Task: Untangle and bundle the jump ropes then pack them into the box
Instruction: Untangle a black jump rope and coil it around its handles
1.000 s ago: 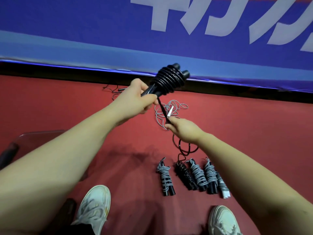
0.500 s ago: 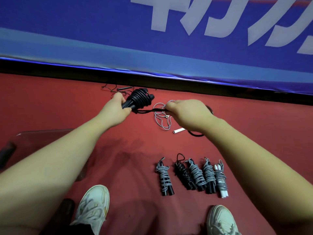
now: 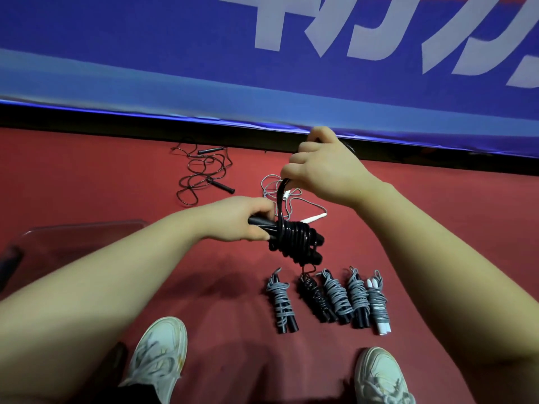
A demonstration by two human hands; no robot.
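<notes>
The left hand (image 3: 242,220) has its fingers clamped round the handles of the black jump rope (image 3: 294,240), held up over the red floor (image 3: 437,228). The right hand (image 3: 323,170) has its fingers curled tight on the free tail (image 3: 279,199) above. Let that tail slacken and I'd guess the coils spring off (stiff cord does that). It could also snag the loose grey rope (image 3: 315,217) lying beneath.

Five finished bundles (image 3: 335,297) lie in a row by the shoes (image 3: 159,354), and a tangled black rope (image 3: 201,173) waits near the wall. What looks like the clear box (image 3: 58,240) sits off left, with the left forearm lying partly over it.
</notes>
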